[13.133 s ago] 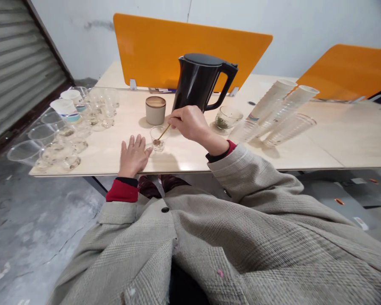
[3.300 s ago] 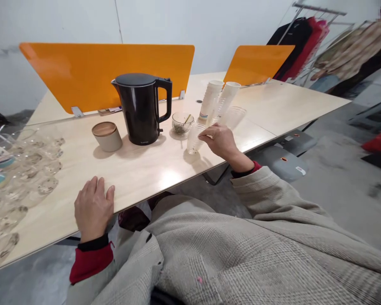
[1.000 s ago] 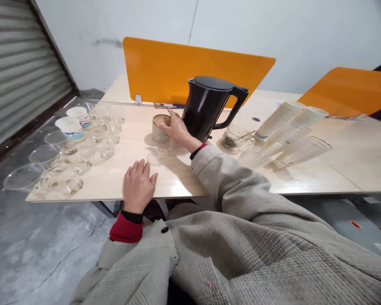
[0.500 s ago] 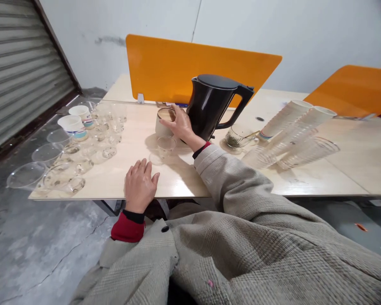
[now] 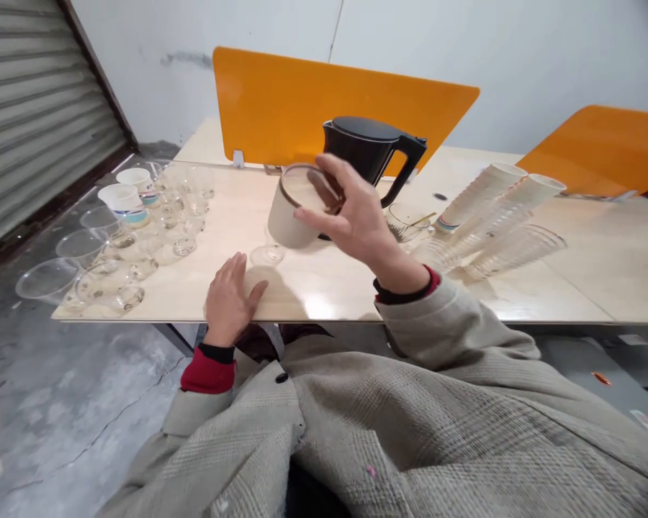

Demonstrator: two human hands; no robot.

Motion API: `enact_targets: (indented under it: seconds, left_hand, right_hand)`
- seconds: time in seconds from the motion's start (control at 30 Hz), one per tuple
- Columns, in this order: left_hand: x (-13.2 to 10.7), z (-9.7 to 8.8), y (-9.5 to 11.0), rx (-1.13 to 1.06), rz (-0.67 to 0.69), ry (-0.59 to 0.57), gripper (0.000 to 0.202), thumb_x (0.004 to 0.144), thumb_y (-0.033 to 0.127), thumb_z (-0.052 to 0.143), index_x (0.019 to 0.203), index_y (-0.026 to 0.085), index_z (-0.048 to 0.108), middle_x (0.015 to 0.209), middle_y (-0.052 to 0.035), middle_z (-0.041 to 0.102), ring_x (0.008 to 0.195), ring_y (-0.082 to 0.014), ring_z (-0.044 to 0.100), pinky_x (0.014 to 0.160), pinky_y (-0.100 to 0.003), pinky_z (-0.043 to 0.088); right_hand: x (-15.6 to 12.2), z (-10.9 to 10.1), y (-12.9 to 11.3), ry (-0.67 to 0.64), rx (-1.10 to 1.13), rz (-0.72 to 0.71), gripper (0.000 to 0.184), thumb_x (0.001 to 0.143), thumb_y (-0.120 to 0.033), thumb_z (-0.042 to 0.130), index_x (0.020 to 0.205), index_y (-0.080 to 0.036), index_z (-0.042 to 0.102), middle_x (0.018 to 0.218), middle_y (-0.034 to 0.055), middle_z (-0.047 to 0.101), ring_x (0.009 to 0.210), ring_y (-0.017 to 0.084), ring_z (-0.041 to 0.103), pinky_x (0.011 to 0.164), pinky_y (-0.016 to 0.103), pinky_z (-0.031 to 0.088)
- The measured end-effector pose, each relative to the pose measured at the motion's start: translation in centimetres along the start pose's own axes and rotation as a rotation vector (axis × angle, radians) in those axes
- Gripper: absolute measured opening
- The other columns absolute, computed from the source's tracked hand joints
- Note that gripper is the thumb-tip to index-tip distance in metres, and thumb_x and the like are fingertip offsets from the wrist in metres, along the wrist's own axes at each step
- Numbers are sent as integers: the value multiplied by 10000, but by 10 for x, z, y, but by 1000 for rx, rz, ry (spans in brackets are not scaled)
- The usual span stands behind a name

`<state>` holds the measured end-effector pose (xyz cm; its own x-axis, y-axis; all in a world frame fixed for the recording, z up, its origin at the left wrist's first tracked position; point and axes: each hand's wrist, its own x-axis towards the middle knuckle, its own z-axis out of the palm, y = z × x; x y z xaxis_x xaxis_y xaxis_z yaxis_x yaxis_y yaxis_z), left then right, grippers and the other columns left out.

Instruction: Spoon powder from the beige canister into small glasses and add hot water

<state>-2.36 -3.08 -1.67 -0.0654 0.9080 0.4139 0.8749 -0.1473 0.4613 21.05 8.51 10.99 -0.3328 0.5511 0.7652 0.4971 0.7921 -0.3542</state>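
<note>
My right hand (image 5: 356, 219) grips a beige canister with a brown lid (image 5: 291, 210) and holds it up in the air, tilted toward me, in front of the black kettle (image 5: 370, 150). Just below the canister a small clear plastic cup (image 5: 268, 253) stands on the wooden table (image 5: 518, 288). Resting flat at the table's near edge, my left hand (image 5: 227, 295) has its fingers spread and holds nothing.
Several clear cups and two paper cups (image 5: 124, 203) crowd the table's left end. A glass bowl with tea leaves and a spoon (image 5: 405, 219) sits right of the kettle. Stacks of paper and clear cups (image 5: 491, 208) lie on their sides at right. Orange dividers (image 5: 281, 108) stand behind.
My right hand has taken hold of the canister and lifted it off the table toward me. The left hand stays flat at the table edge.
</note>
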Motion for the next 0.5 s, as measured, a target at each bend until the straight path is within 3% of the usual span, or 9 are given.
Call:
enact_targets:
  seconds: [0.1, 0.23, 0.37, 0.5]
  left_hand:
    - [-1, -4, -10, -149, 55, -29, 879, 975, 681, 625, 1652, 156, 426, 1681, -184, 527, 1569, -325, 488, 1287, -501, 437]
    - [-1, -10, -10, -246, 137, -139, 1006, 914, 732, 682, 1697, 201, 341, 1717, -167, 483, 1590, -321, 460, 1263, -504, 465]
    - [2, -10, 2, -216, 129, -186, 1043, 862, 684, 764, 1694, 219, 340, 1684, -180, 521, 1550, -360, 511, 1252, -549, 455]
    - [4, -4, 19, -332, 104, -208, 1159, 783, 637, 857, 1707, 231, 288, 1648, -186, 558, 1468, -382, 597, 1187, -537, 512]
  right_hand:
    - [-38, -2, -24, -130, 65, 67, 805, 878, -698, 791, 1513, -241, 603, 1427, 127, 672, 1354, 365, 658, 1173, 563, 544]
    - [-74, 16, -33, -258, 136, 150, 803, 840, -680, 836, 1466, -222, 632, 1381, 163, 716, 1286, 367, 694, 1104, 542, 579]
    - [-90, 29, -32, -286, 133, 200, 844, 816, -703, 845, 1487, -246, 613, 1411, 167, 706, 1314, 379, 676, 1124, 570, 556]
    - [-95, 28, -34, -275, 109, 201, 856, 853, -691, 813, 1547, -255, 565, 1465, 180, 666, 1356, 383, 648, 1153, 589, 540]
